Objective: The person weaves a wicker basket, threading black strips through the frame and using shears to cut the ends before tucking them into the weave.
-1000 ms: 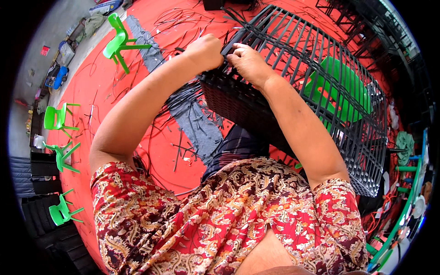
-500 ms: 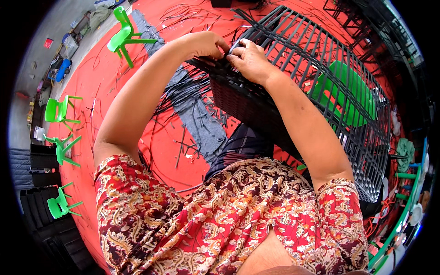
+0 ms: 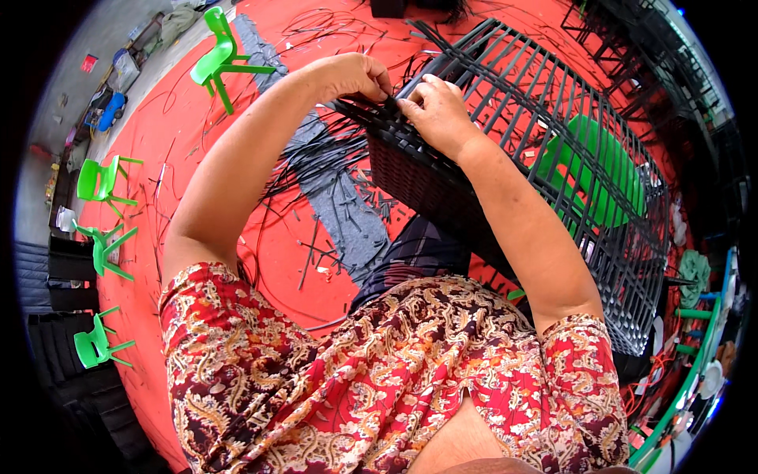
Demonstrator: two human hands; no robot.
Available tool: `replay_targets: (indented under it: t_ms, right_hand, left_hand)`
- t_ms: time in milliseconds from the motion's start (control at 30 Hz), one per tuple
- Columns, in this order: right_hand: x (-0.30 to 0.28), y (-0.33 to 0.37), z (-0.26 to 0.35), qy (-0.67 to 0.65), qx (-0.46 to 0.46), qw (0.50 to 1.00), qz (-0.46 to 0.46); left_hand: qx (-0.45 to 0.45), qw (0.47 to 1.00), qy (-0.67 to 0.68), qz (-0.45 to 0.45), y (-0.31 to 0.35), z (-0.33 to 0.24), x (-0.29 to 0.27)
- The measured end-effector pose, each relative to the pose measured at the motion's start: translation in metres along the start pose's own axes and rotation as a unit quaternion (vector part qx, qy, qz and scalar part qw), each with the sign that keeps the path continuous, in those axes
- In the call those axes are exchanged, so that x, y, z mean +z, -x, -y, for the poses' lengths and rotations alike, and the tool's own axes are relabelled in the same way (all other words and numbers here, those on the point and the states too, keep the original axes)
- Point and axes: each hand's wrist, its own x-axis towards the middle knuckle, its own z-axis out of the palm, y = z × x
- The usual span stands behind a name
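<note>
Two bare hands met close together at the upper corner of a black woven frame [image 3: 422, 186], which was in front of the person, slightly to the R side. The left hand [image 3: 359, 77] had its fingers bent and narrow, w/ the tips at the edge; whether a strip was btwn them could not be told. The right hand [image 3: 437, 114] lay over the same edge, thumb & curled fingers close on it, but what exactly they held, if anything, was also too small to tell. Nr side of the frame was closed weave, and its other part, toward R, was of open bars, thru which a green plastic chair [image 3: 608, 170] was seen. Four small green chairs [image 3: 215, 62] stood along the L side, on a red floor covering [image 3: 276, 296]. Many loose black strips [image 3: 316, 162] spread below the L forearm, across a grey cloth runner [image 3: 347, 217], and short cut pcs. were scattered about it.
</note>
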Motion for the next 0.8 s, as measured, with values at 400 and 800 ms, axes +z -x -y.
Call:
replay_targets:
  t_ms: [400,800]
  right_hand:
    - [-0.042,0.072,0.009,0.075,-0.126,0.986,-0.074]
    - [-0.119,0.25,0.018,0.056,0.058,0.985,-0.153]
  left_hand:
    - [-0.015,0.999,-0.036,0.006,0.01,0.026,-0.057]
    - [0.081,0.968,-0.147,-0.185,0.02,0.032,-0.074]
